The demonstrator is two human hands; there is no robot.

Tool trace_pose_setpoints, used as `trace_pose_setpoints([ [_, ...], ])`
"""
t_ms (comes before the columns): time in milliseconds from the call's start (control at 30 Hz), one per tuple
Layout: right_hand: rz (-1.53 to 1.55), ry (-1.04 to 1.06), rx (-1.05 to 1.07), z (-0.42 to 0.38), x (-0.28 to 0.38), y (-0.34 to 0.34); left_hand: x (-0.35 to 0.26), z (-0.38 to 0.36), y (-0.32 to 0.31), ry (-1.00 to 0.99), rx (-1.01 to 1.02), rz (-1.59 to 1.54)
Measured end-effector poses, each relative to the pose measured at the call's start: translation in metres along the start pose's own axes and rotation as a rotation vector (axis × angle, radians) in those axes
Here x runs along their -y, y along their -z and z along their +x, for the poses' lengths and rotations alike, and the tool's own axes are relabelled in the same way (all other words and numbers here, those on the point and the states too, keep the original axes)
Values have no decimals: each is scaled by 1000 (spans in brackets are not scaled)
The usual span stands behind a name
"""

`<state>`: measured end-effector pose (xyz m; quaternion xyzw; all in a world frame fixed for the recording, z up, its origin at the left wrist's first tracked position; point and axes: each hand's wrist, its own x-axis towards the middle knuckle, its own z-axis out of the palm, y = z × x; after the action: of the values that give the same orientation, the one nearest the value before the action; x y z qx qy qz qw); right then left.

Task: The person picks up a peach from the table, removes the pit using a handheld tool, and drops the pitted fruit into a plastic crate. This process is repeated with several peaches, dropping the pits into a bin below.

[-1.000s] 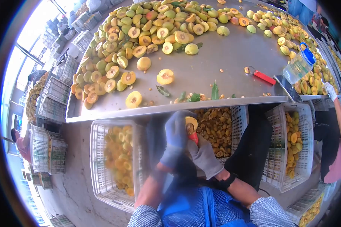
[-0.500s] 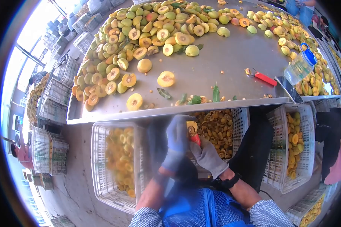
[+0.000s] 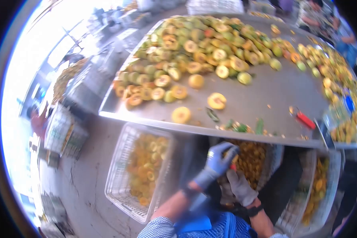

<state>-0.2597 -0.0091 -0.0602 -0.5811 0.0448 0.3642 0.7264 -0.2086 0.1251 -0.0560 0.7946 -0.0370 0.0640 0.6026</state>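
My left hand (image 3: 219, 160), in a blue-grey glove, has its fingers curled round a yellow fruit piece, mostly hidden by the fingers. Just right of it and lower, my right hand (image 3: 240, 186) wears a grey glove and is closed on a small red-handled tool (image 3: 233, 167); its working end is hidden. Both hands are over the near side of a crate of brownish fruit pieces (image 3: 252, 158), below the edge of the metal table (image 3: 242, 137). Halved yellow-green fruits (image 3: 202, 43) are heaped on the tabletop.
A white crate (image 3: 117, 186) of yellow halves stands at left, another crate (image 3: 331, 190) at right. On the table lie a red-handled tool (image 3: 305, 119), a phone (image 3: 324, 134), leaves (image 3: 212, 114) and a blue-capped bottle (image 3: 337, 113). Other people (image 3: 311, 18) are at the back right.
The view has shifted, so the table and crates appear lower and further right. My left hand's fingers now cover the fruit, which showed between the hands before.
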Motion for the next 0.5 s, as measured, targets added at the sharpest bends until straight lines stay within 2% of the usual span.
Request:
trace_pose_setpoints([
  [33,-29,12,49,1,-9,6,-1,-2,0,6,13,-37],
  [100,-328,307,60,3,-23,18,-4,-2,-1,-70,28,-49],
  [133,-342,312,79,2,-23,18,-10,-3,2,52,72,-88],
  [167,-401,358,11,-4,-16,11,-19,-1,4,172,126,-132],
  [200,-457,406,-64,-8,-11,5,-21,4,9,162,120,-134],
  [233,-465,410,-63,-9,-9,1,-23,8,13,276,232,-239],
  [267,-451,325,-126,-10,-9,-3,-25,10,15,391,346,-344],
  [300,-433,242,-188,-10,-8,-4,-26,10,15,384,343,-346],
  [367,-388,268,-229,1,-34,0,-27,9,15,345,327,-199],
  [433,-346,288,-264,3,-42,0,-28,6,15,407,314,-245],
  [500,-605,670,-196,-1,-37,-3,-24,1,11,281,268,-80],
])
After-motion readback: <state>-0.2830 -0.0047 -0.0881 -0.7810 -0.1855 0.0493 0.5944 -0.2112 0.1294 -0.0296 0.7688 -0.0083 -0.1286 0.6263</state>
